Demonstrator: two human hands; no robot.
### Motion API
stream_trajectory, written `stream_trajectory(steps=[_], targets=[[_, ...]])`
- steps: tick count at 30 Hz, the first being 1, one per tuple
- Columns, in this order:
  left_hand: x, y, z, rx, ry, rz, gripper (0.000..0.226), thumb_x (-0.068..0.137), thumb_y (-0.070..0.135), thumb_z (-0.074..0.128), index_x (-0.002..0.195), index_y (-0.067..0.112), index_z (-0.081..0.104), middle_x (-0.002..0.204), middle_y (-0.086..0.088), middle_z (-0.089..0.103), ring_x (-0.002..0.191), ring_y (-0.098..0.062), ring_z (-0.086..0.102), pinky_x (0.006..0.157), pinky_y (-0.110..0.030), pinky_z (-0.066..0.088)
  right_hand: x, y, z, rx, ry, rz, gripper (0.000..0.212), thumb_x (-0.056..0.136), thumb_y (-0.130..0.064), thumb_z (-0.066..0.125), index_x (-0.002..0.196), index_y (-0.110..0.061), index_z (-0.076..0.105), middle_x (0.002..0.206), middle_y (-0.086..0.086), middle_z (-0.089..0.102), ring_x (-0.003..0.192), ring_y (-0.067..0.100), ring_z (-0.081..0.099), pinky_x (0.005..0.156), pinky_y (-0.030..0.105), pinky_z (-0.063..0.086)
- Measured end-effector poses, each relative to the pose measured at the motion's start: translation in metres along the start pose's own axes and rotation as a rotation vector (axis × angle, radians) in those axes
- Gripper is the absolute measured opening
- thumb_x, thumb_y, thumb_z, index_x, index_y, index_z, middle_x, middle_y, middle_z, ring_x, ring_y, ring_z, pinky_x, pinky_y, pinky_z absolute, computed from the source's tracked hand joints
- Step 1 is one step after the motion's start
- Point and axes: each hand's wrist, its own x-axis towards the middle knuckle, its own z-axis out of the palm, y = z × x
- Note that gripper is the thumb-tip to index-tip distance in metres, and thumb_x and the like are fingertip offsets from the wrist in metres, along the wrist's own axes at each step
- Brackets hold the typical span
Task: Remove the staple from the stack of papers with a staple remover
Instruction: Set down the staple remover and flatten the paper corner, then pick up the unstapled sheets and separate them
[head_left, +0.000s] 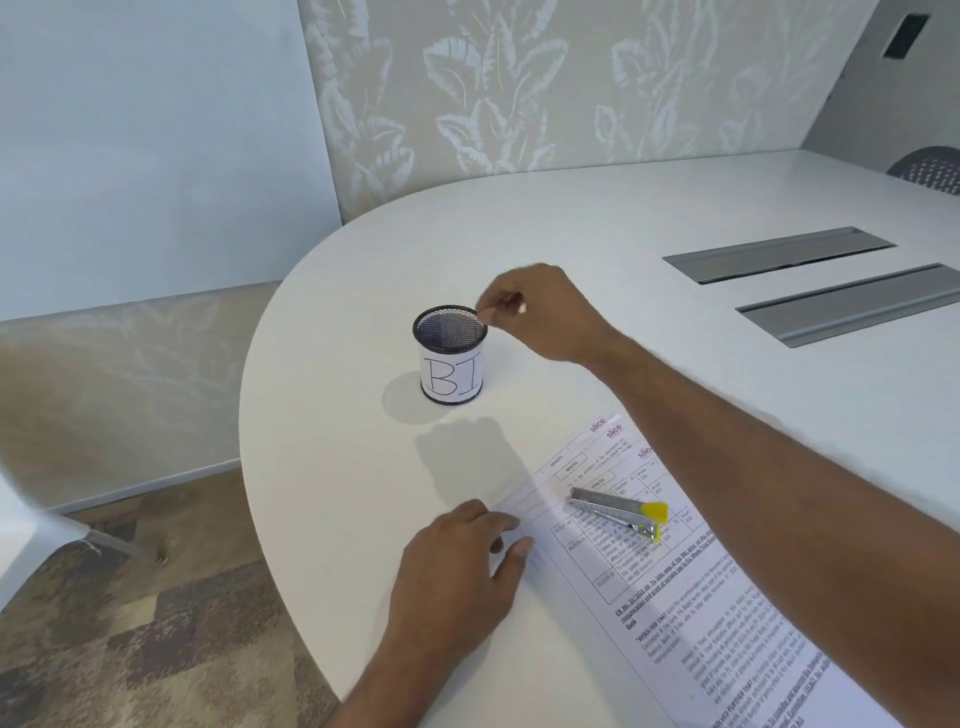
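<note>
A stack of printed papers (675, 597) lies fanned on the white table (623, 234) at the front right. On it rests a metal staple remover (618, 512) with a yellow end, held by neither hand. My left hand (462, 577) rests flat on the table, its fingertips touching the papers' left edge. My right hand (540, 312) hovers at the rim of a black mesh cup (451, 353) labelled "BI", thumb and fingers pinched together. Whatever sits between those fingertips is too small to make out.
Two grey cable hatches (779, 254) (852, 306) are set into the table at the right. A dark mesh chair back (930, 169) shows at the far right edge. Patterned wall panels stand behind; carpet and a white chair part lie to the left.
</note>
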Motion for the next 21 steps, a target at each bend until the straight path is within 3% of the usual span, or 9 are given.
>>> stream_trajectory(steps=[2,5,7,11,13,17,21], targets=[[0.003,-0.002,0.000,0.026,-0.011,-0.012,0.034,0.097,0.052,0.053,0.123,0.036,0.068,0.101,0.017,0.065,0.081,-0.002,0.054,0.073,-0.017,0.039,-0.040,0.013,-0.012,0.010,-0.009,0.050,0.008,0.084,-0.019,0.071,0.081,-0.014,0.076,0.079,0.001,0.074,0.069,0.011,0.057,0.071,0.026,0.049],[0.008,-0.005,0.003,0.053,0.005,-0.060,0.034,0.095,0.049,0.057,0.123,0.032,0.069,0.108,0.015,0.064,0.099,-0.009,0.062,0.081,-0.024,0.047,-0.102,0.037,-0.024,-0.052,-0.200,0.199,0.004,0.086,-0.021,0.072,0.087,-0.019,0.075,0.081,-0.005,0.073,0.071,0.011,0.060,0.073,0.030,0.052],[0.012,-0.007,0.007,0.077,0.032,-0.085,0.036,0.094,0.043,0.061,0.124,0.026,0.070,0.112,0.008,0.064,0.106,-0.017,0.062,0.088,-0.032,0.050,-0.138,0.046,-0.026,-0.067,-0.315,0.298,0.016,0.084,-0.029,0.075,0.098,-0.021,0.072,0.089,-0.007,0.071,0.079,0.013,0.064,0.075,0.026,0.051],[0.020,-0.005,0.013,0.127,0.051,-0.118,0.041,0.095,0.039,0.060,0.132,0.022,0.064,0.123,0.000,0.060,0.113,-0.024,0.058,0.095,-0.037,0.045,-0.186,0.048,-0.016,-0.130,-0.371,0.394,0.043,0.077,-0.043,0.079,0.114,-0.028,0.063,0.102,-0.011,0.063,0.091,0.009,0.061,0.079,0.025,0.051],[0.025,-0.002,0.017,0.157,0.033,-0.121,0.043,0.096,0.041,0.058,0.135,0.023,0.061,0.128,0.000,0.057,0.117,-0.024,0.055,0.097,-0.037,0.042,-0.198,0.048,-0.007,-0.192,-0.340,0.366,0.043,0.079,-0.040,0.077,0.118,-0.028,0.062,0.104,-0.013,0.060,0.095,0.009,0.059,0.084,0.027,0.050],[0.034,0.004,0.021,0.187,-0.009,-0.107,0.048,0.096,0.047,0.056,0.138,0.023,0.059,0.132,-0.001,0.055,0.122,-0.025,0.052,0.099,-0.038,0.040,-0.209,0.050,-0.002,-0.137,-0.174,0.361,0.025,0.085,-0.016,0.072,0.110,-0.018,0.069,0.097,-0.010,0.062,0.092,0.012,0.060,0.083,0.026,0.049],[0.044,0.005,0.021,0.204,-0.047,-0.096,0.051,0.095,0.050,0.056,0.138,0.021,0.058,0.133,-0.001,0.055,0.123,-0.024,0.050,0.100,-0.039,0.040,-0.208,0.070,-0.016,-0.089,0.044,0.432,0.020,0.084,-0.011,0.073,0.104,-0.012,0.073,0.096,-0.004,0.068,0.088,0.015,0.064,0.081,0.027,0.051]])
